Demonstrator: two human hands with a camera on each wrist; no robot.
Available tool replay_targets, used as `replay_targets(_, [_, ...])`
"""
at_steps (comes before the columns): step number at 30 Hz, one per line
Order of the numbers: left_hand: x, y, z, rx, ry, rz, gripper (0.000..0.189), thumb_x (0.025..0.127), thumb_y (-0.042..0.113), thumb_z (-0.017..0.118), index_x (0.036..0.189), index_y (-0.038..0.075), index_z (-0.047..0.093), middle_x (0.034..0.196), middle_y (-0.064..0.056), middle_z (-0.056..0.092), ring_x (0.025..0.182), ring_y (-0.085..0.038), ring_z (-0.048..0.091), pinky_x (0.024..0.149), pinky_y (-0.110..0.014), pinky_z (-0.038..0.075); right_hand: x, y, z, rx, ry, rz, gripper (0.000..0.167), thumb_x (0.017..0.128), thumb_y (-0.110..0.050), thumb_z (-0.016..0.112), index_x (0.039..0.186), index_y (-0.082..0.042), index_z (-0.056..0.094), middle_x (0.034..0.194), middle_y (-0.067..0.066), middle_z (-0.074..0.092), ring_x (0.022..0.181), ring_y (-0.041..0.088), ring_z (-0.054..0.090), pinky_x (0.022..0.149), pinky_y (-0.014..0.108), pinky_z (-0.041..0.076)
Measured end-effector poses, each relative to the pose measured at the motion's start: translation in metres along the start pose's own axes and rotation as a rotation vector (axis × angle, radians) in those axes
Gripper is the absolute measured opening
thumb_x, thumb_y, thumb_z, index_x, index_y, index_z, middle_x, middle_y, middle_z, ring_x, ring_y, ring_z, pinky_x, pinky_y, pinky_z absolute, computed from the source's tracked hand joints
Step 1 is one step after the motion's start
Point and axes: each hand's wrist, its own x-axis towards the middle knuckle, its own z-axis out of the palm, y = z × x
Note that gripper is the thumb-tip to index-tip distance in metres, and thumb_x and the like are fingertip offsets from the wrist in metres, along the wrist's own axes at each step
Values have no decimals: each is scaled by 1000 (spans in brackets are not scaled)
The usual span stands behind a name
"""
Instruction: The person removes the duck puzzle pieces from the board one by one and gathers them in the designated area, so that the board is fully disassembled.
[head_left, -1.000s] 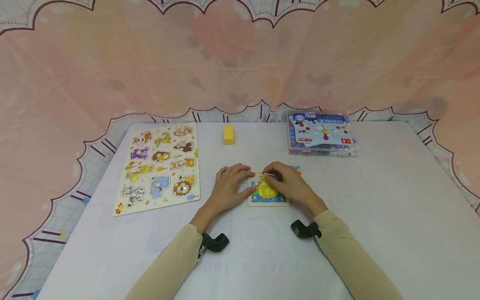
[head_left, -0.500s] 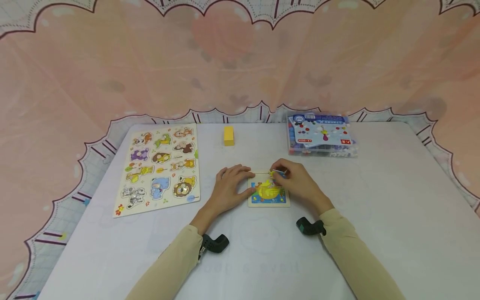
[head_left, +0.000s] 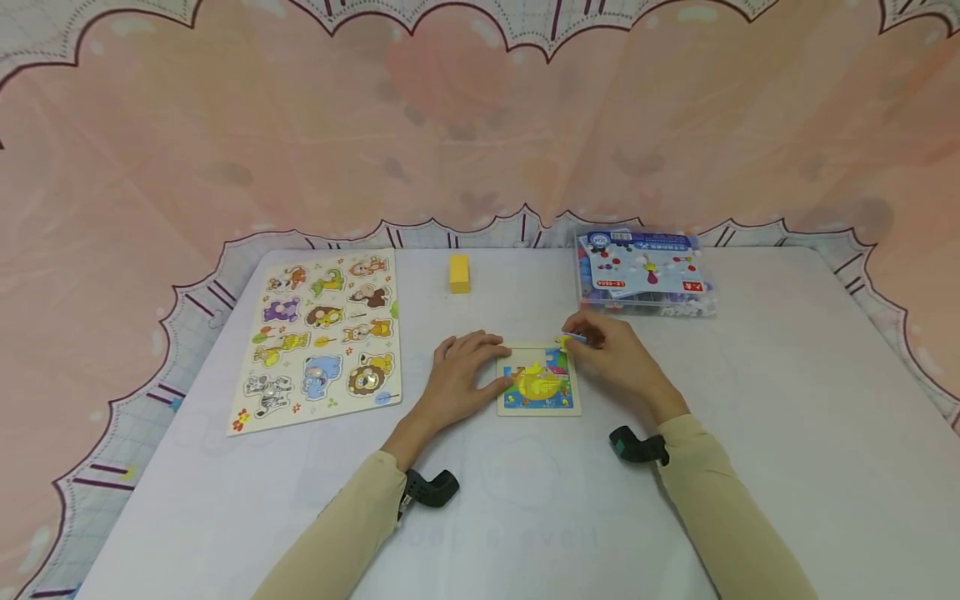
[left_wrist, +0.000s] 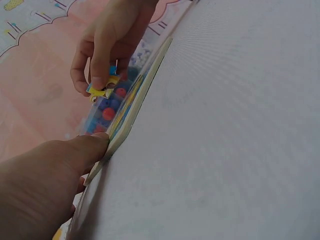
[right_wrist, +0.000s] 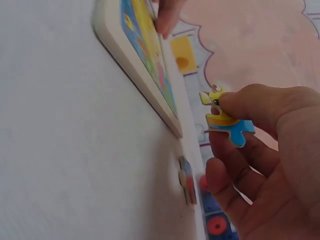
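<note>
My left hand point(head_left: 465, 371) rests at the left side of a small jigsaw puzzle tray point(head_left: 538, 412), its thumb and index fingertip on the rim in the head view. A yellow duck picture fills the tray's middle, framed by pale wood. Beyond the tray's upper right corner, my right hand point(head_left: 626, 358) pinches a jigsaw piece point(right_wrist: 225, 120) between thumb and fingers. That piece is yellow and blue with a dark eye printed on it, raised above the table. Another loose jigsaw piece point(right_wrist: 187, 181) lies on the table below the right hand in the right wrist view.
A large animal puzzle board point(head_left: 315, 337) lies on the left of the white table point(head_left: 510, 517). A yellow block point(head_left: 459, 273) stands at the back. Behind the right hand is a clear plastic box point(head_left: 643, 271) of coloured beads.
My right hand has moved right and slightly away from me with the pinched jigsaw piece, from over the tray to its upper right corner. My left hand has stayed in place.
</note>
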Motion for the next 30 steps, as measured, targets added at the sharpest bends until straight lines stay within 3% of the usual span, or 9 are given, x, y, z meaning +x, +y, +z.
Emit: replay_targets(30, [0, -1, 1, 3, 10, 12, 38, 86, 37, 68, 120, 21, 62, 133, 0, 55, 135, -23, 38, 112, -54, 17, -6, 33, -39, -75, -35, 80, 19, 92, -14, 58, 110, -8, 61, 111, 11, 64, 101, 25, 57, 90, 40, 45])
